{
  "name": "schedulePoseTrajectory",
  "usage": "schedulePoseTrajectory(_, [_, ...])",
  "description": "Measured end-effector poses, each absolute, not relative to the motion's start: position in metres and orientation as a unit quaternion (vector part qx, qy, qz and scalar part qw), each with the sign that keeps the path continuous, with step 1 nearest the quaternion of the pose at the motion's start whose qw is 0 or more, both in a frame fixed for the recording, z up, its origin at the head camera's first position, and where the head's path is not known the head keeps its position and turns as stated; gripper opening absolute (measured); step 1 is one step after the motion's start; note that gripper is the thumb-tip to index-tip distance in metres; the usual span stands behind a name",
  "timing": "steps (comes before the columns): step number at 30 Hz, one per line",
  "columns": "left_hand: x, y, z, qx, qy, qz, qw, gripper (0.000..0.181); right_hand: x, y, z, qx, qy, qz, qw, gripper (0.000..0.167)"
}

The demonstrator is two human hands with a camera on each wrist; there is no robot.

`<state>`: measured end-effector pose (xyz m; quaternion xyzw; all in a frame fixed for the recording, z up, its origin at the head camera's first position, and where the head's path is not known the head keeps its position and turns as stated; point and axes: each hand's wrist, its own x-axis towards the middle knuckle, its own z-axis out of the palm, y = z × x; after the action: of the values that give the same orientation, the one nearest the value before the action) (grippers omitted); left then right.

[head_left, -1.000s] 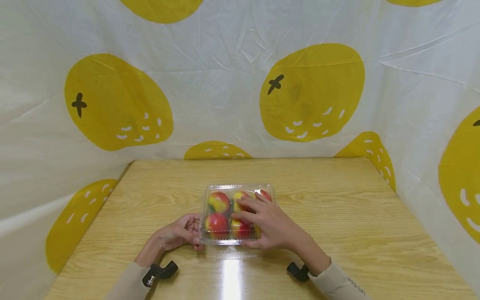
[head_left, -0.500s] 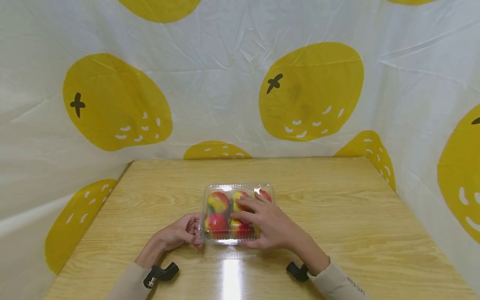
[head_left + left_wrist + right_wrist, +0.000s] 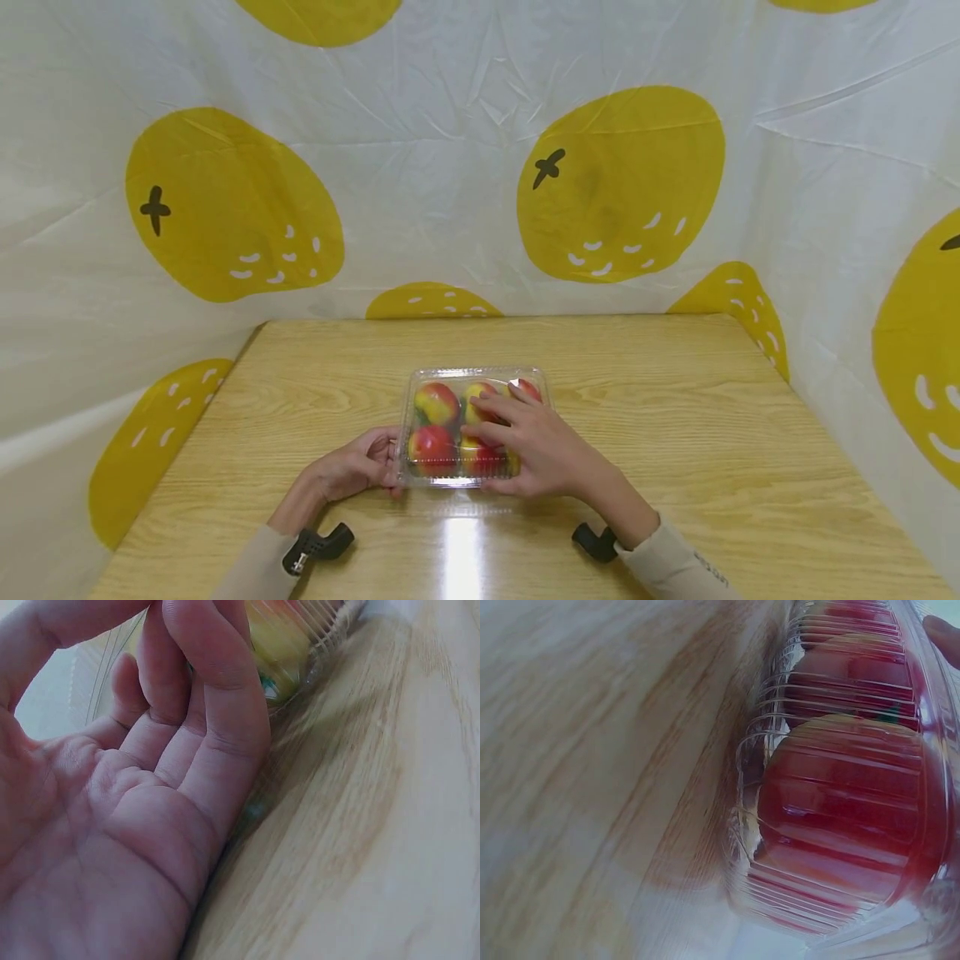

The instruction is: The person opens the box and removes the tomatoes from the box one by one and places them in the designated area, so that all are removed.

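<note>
- Nearest, light sleeves [image 3: 253, 568] come in from seven and five o'clock, with black wrist pieces [image 3: 324, 543] at both wrists.
- The left hand [image 3: 356, 468] is at eight o'clock of the clear box [image 3: 450, 482], fingers curled and thumb bent in. It appears to pinch the rim at that side, probably to steady it; the exact contact is partly hidden.
- The right hand [image 3: 543, 454] reaches in from four o'clock, fingers spread loosely over the top, thumb at the near edge. It rests there without closing round anything, likely spreading its touch so the box neither tips nor slides.
- The box sits flat on the table [image 3: 675, 400], straight ahead of the person, presumably so both arms reach it comfortably.
- Inside, red and yellow fruit [image 3: 432, 450] sits in rows, packed closely, perhaps to limit rolling; the three o'clock part is covered by the right hand.
- Farthest, a white cloth [image 3: 435, 192] rises beyond the table at twelve o'clock, with large yellow prints [image 3: 240, 208].
</note>
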<state>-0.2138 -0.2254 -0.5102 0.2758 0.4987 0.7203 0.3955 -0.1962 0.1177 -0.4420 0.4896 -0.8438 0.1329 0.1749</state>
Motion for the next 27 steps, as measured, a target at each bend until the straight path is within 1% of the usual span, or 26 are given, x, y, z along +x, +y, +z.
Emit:
schedulePoseTrajectory(6, [-0.2134,-0.2263,-0.5087,0.262,0.484,0.728,0.409,0.051,-0.1944,0.1187,-0.4413,0.491,-0.844,0.137,0.166,0.067])
schedulePoseTrajectory(12, [-0.2124,-0.2270,-0.5060,0.263,0.479,0.731,0.409,0.053,-0.1946,0.1182,-0.4396,0.501,-0.833,0.150,0.180,0.065])
schedulePoseTrajectory(22, [-0.2129,-0.2263,-0.5062,0.250,0.495,0.730,0.399,0.042,-0.1959,0.1195,-0.4412,0.519,-0.813,0.169,0.203,0.061])
schedulePoseTrajectory(27, [-0.2133,-0.2247,-0.5074,0.252,0.486,0.743,0.386,0.044,-0.1960,0.1201,-0.4417,0.527,-0.806,0.169,0.209,0.062])
